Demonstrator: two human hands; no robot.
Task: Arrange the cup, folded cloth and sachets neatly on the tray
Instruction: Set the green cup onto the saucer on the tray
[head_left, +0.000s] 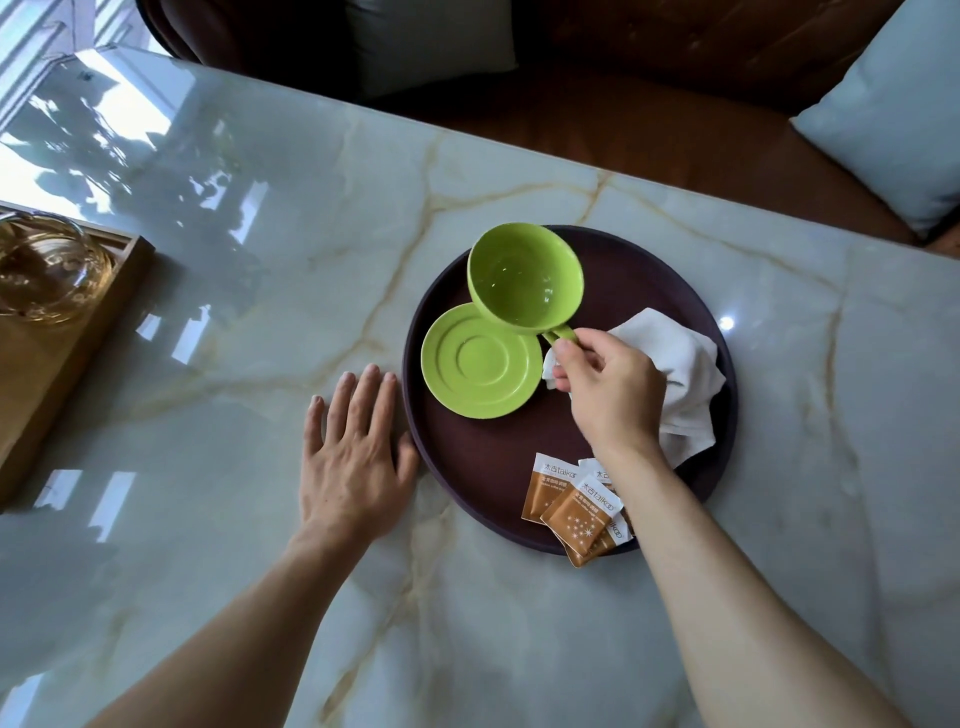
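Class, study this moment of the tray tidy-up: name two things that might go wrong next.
1. The right hand pinches the tilted cup only by its handle; it might slip onto the saucer.
2. The sachets overhang the tray rim under the forearm, which might brush them off.

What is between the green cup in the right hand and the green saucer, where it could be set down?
Nothing visible. The right hand holds the cup by its handle, tilted, above the far edge of the saucer, whose top is bare. The cloth and sachets lie aside.

Right forearm (675, 519) hides part of sachets (576, 512) and cloth (685, 374); sachet count unclear, perhaps four.
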